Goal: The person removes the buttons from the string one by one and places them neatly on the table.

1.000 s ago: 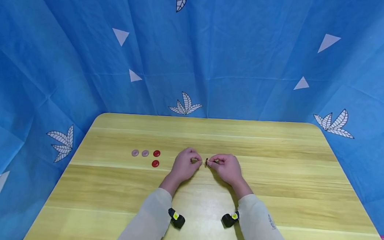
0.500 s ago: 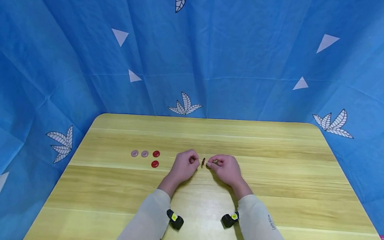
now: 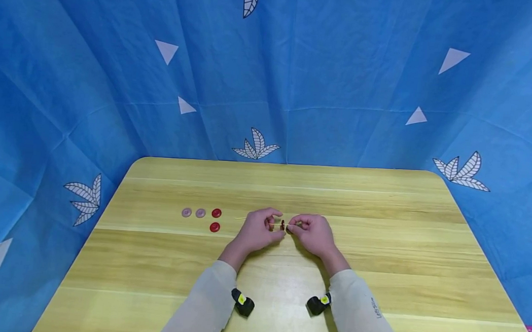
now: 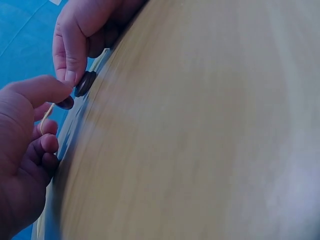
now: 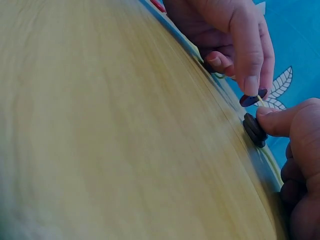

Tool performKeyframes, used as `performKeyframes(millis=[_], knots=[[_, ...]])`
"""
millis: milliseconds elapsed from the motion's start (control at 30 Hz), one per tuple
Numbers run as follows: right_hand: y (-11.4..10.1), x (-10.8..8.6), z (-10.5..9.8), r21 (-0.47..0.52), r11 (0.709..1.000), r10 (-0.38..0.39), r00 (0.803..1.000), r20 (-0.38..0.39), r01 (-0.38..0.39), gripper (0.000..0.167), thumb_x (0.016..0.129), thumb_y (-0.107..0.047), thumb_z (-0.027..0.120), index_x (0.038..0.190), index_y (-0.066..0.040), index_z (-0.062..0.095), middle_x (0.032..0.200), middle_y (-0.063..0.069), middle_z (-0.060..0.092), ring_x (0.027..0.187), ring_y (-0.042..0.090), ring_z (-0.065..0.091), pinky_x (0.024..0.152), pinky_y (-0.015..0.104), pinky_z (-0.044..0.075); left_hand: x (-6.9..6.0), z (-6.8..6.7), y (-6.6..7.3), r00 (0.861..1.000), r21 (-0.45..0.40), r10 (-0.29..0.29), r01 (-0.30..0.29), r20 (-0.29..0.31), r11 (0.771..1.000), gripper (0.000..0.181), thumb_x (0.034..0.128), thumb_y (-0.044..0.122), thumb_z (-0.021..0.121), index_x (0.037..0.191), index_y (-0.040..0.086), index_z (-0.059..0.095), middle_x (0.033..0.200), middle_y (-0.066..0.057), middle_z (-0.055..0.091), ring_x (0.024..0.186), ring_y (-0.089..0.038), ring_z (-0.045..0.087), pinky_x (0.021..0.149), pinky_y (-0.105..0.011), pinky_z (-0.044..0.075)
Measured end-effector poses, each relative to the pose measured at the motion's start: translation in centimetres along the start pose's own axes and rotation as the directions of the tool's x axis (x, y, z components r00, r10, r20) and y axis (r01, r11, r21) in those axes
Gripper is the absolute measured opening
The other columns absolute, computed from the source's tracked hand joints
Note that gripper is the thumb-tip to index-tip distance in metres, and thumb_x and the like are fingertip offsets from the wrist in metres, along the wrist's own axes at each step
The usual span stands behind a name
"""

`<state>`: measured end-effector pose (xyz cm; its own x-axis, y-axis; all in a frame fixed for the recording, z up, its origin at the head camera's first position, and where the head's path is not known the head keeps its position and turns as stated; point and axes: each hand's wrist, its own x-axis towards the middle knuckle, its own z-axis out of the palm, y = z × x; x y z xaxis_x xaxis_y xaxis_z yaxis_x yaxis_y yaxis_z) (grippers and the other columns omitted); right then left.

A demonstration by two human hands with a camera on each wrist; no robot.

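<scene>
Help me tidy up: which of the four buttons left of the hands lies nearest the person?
The nearer red button; the other red button and two pale buttons form a row farther back.

The head view is bright, with pale glare low on the tabletop (image 3: 280,309); both wrist views are dimmer, bluish and softly blurred.
</scene>
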<state>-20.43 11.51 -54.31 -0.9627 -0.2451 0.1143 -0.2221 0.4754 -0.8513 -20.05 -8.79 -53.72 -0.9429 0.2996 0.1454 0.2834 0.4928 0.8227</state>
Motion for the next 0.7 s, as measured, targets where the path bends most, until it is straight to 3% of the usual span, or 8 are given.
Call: performKeyframes(millis=[133,333,700], knots=[[0.00,-0.04,-0.01,0.004,1.000,0.000,1.000,0.003,0.000,0.008,0.090,-0.015,0.076,0.084,-0.020,0.077,0.048,-0.004,0.041,0.043,0.009,0.033,0.050,0.029,0.031,0.12,0.14,-0.05,1.000,0.021,0.020,-0.020,0.003,1.000,0.044,0.0797,0.019,0.086,0.119,0.006,0.070,0.076,-0.004,0.058,0.061,-0.011,0.049,0.060,-0.027,0.047],[-0.01,-0.01,0.00,-0.007,1.000,-0.003,1.000,-0.012,0.003,0.008,0.090,-0.015,0.076,0.084,-0.020,0.077,0.049,-0.004,0.044,0.044,0.009,0.034,0.050,0.029,0.032,0.29,0.48,-0.28,0.999,0.033,0.049,-0.049,-0.023,0.998,0.033,0.0817,0.018,0.084,0.111,0.007,0.074,0.074,-0.006,0.059,0.063,-0.011,0.050,0.062,-0.028,0.047],[-0.23,-0.14,-0.04,-0.021,1.000,-0.019,1.000,-0.016,0.019,0.008,0.090,-0.013,0.075,0.083,-0.018,0.077,0.048,-0.004,0.042,0.043,0.010,0.034,0.050,0.029,0.032,0.12,0.48,0.04,0.999,0.076,0.041,-0.038,-0.036,0.996,0.027,0.0822,0.018,0.084,0.105,0.005,0.075,0.072,-0.002,0.057,0.063,-0.011,0.049,0.063,-0.028,0.046]])
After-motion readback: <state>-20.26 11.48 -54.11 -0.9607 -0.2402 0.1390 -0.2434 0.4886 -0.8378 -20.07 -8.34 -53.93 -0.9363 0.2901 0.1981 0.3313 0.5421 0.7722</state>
